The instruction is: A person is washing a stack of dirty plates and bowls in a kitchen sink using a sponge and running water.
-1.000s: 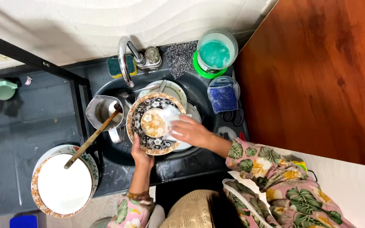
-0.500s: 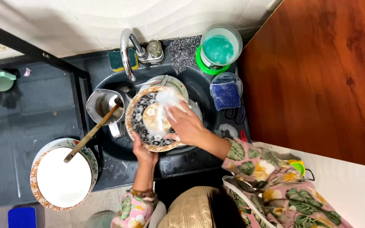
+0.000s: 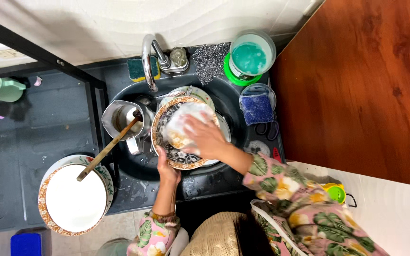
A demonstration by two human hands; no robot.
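Note:
A patterned plate (image 3: 167, 149) with a brown rim is held tilted over the dark round sink (image 3: 231, 102). My left hand (image 3: 167, 169) grips its near edge from below. My right hand (image 3: 205, 137) presses a soapy white scrubbing cloth (image 3: 181, 121) against the plate's face. Under the plate lie other plates (image 3: 200, 95) and a spoon. A steel jug (image 3: 119, 118) with a wooden stick (image 3: 105, 151) in it stands at the sink's left side.
The tap (image 3: 149, 59) rises behind the sink, with a green-yellow sponge (image 3: 136, 70), steel wool (image 3: 209, 59), a tub of green soap (image 3: 249, 57) and a blue scrubber (image 3: 257, 108) around it. A stack of white plates (image 3: 74, 201) sits left. A wooden door (image 3: 366, 85) is right.
My right hand has moved with the cloth from the plate's right side up across its face. The plate has stayed in my left hand.

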